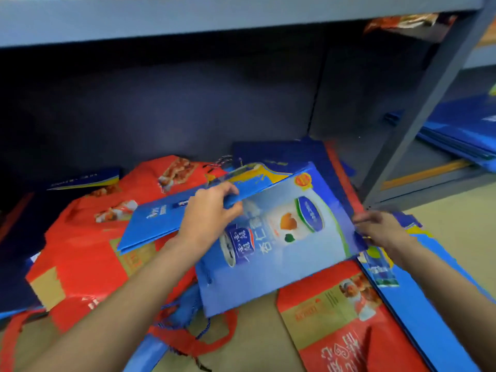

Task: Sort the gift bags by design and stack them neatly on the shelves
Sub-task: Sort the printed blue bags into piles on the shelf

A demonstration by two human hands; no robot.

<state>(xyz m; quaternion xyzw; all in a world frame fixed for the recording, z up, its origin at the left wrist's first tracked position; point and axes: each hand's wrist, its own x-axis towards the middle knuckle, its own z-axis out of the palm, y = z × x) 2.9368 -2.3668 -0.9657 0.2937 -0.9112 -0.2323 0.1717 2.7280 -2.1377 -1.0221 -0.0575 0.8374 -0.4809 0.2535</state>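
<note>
A flat light-blue gift bag (pixel 284 253) printed with drink cans lies tilted over a heap of bags on the floor. My left hand (pixel 212 210) grips its upper folded edge, fingers curled over it. My right hand (pixel 381 228) pinches its right edge. Beneath it lie red gift bags with food pictures (pixel 88 253) at the left and another red bag (pixel 346 318) at the lower right. A plain blue folded bag (pixel 150 224) sits under my left hand. More blue bags (pixel 418 291) lie under my right wrist.
A grey metal shelf board (pixel 214 17) runs across the top, its dark bay behind the heap. A grey upright post (pixel 418 114) stands at the right. Beyond it, stacked blue bags (pixel 461 135) rest on a low shelf. Tan floor (pixel 456 226) shows at the right.
</note>
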